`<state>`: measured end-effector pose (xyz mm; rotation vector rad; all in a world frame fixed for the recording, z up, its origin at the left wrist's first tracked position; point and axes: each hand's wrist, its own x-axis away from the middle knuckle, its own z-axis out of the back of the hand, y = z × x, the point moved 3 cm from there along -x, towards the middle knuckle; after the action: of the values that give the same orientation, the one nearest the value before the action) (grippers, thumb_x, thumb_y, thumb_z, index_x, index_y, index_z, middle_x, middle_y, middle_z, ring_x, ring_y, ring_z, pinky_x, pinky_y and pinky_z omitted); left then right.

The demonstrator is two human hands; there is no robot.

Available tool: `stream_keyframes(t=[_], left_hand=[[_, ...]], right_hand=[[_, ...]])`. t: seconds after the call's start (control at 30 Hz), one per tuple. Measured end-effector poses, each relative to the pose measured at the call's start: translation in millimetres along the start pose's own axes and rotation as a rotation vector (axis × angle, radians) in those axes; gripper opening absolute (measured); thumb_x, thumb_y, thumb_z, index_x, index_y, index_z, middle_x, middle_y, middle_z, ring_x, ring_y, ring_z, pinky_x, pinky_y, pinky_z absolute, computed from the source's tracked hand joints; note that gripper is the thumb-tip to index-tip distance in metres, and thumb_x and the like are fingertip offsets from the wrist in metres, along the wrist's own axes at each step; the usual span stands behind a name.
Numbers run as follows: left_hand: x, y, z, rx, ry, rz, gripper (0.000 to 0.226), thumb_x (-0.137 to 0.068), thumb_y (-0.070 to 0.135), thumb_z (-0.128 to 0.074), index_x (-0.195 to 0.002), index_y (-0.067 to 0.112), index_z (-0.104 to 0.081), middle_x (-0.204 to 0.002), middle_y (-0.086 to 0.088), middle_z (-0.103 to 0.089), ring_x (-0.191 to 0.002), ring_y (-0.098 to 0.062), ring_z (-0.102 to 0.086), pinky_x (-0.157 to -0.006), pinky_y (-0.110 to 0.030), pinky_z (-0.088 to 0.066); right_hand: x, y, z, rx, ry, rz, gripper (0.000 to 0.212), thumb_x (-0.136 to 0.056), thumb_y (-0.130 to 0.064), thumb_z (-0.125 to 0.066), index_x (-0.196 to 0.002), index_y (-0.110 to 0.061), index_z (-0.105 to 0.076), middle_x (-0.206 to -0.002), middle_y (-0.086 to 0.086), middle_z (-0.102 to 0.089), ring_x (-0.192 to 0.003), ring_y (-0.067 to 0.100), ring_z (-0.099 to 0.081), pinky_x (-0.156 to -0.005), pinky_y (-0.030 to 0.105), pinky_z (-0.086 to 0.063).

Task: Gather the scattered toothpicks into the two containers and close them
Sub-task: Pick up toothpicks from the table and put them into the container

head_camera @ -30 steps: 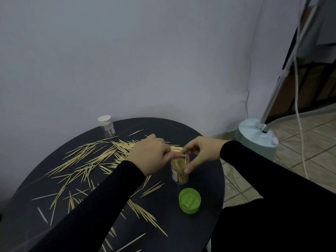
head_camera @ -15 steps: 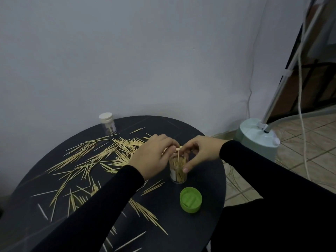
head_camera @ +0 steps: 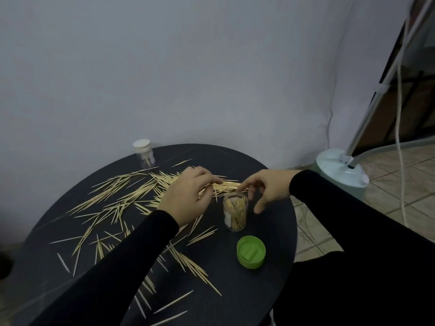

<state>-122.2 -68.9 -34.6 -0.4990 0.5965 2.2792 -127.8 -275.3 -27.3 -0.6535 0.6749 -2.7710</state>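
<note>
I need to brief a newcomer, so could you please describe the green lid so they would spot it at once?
On the round black table, look at the near right edge. The green lid lies there apart from the open jar, the only bright green thing among pale toothpicks.

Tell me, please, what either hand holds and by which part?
Neither visibly holds anything: left hand rests on scattered toothpicks; right hand hovers open above the open container.
</note>
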Motion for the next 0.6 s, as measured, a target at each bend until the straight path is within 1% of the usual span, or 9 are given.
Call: stream_keyframes(t=[0.07, 0.13, 0.2, 0.27, 0.33, 0.37, 0.43, 0.5, 0.6], left_hand=[[0.0, -14.0, -4.4, -0.061, -0.147, 0.125, 0.023, -0.093, 0.037, -0.053, -0.113, 0.031, -0.063, -0.107, 0.012, -0.055, -0.1, -0.004, -0.047, -0.089, -0.024, -0.041], [3.2, -25.8, -9.7, -0.122, -0.311, 0.241, 0.031, -0.09, 0.047, -0.055, -0.116, 0.032, -0.059, -0.111, 0.011, -0.055, -0.102, -0.004, -0.048, -0.093, -0.026, -0.044], [7.8, -33.2, -15.1, -0.156, -0.384, 0.319, 0.04, -0.087, 0.052, -0.057, -0.121, 0.032, -0.056, -0.119, 0.008, -0.052, -0.109, -0.007, -0.047, -0.097, -0.029, -0.045], [11.2, -35.9, -21.1, -0.21, -0.383, 0.338, 0.045, -0.087, 0.052, -0.057, -0.127, 0.033, -0.052, -0.127, 0.008, -0.049, -0.118, -0.01, -0.044, -0.1, -0.031, -0.043], [11.5, -37.1, -25.0, -0.248, -0.314, 0.34, 0.041, -0.091, 0.047, -0.055, -0.128, 0.032, -0.052, -0.129, 0.008, -0.049, -0.119, -0.011, -0.043, -0.098, -0.029, -0.042], [10.7, -37.8, -26.6, -0.256, -0.277, 0.343, 0.037, -0.093, 0.043, -0.052, -0.128, 0.031, -0.052, -0.128, 0.008, -0.05, -0.117, -0.011, -0.044, -0.095, -0.027, -0.043], [7.3, -38.7, -29.7, -0.272, -0.229, 0.344, 0.034, -0.095, 0.038, -0.05, -0.127, 0.029, -0.053, -0.126, 0.007, -0.051, -0.114, -0.012, -0.046, -0.092, -0.027, -0.044], [2.0, -40.6, -32.2, -0.286, -0.217, 0.354, 0.035, -0.095, 0.037, -0.05, -0.129, 0.027, -0.051, -0.126, 0.005, -0.051, -0.115, -0.013, -0.046, -0.092, -0.029, -0.045], [-7.9, -48.9, -33.2, -0.315, -0.275, 0.374, 0.041, -0.095, 0.04, -0.05, -0.133, 0.024, -0.049, -0.129, 0.002, -0.051, -0.119, -0.017, -0.047, -0.095, -0.033, -0.044]], right_hand=[[-7.7, -0.3, -1.3, 0.033, 0.036, -0.01, 0.046, -0.082, -0.016, -0.075, -0.124, -0.026, -0.06, -0.099, -0.005, -0.065, -0.071, 0.001, -0.05, -0.064, 0.015, -0.035], [-17.6, -2.4, -4.0, 0.077, 0.11, -0.005, 0.035, -0.086, -0.024, -0.071, -0.12, -0.023, -0.063, -0.094, -0.009, -0.063, -0.081, 0.004, -0.054, -0.07, 0.017, -0.038], [-29.2, -4.7, -7.0, 0.133, 0.186, -0.01, 0.03, -0.088, -0.033, -0.067, -0.116, -0.025, -0.064, -0.097, -0.01, -0.059, -0.096, 0.01, -0.056, -0.081, 0.022, -0.044], [-41.0, -6.1, -10.2, 0.205, 0.245, -0.025, 0.034, -0.087, -0.042, -0.066, -0.117, -0.028, -0.063, -0.109, -0.007, -0.057, -0.107, 0.013, -0.055, -0.093, 0.031, -0.046], [-52.1, -7.9, -12.4, 0.295, 0.294, -0.023, 0.041, -0.085, -0.049, -0.065, -0.122, -0.03, -0.06, -0.122, -0.005, -0.054, -0.113, 0.015, -0.052, -0.103, 0.039, -0.04], [-56.5, -8.6, -13.3, 0.337, 0.311, -0.015, 0.044, -0.086, -0.05, -0.064, -0.125, -0.032, -0.058, -0.128, -0.005, -0.052, -0.117, 0.016, -0.051, -0.105, 0.041, -0.035], [-65.0, -10.2, -14.4, 0.404, 0.331, 0.001, 0.048, -0.088, -0.049, -0.061, -0.132, -0.033, -0.053, -0.138, -0.006, -0.048, -0.125, 0.017, -0.046, -0.107, 0.043, -0.029], [-72.8, -12.8, -15.4, 0.455, 0.346, 0.019, 0.05, -0.091, -0.047, -0.058, -0.137, -0.033, -0.048, -0.143, -0.006, -0.046, -0.129, 0.018, -0.043, -0.107, 0.044, -0.027], [-81.4, -17.4, -16.6, 0.499, 0.364, 0.043, 0.049, -0.092, -0.048, -0.055, -0.138, -0.033, -0.047, -0.142, -0.007, -0.048, -0.129, 0.017, -0.043, -0.106, 0.043, -0.026]])
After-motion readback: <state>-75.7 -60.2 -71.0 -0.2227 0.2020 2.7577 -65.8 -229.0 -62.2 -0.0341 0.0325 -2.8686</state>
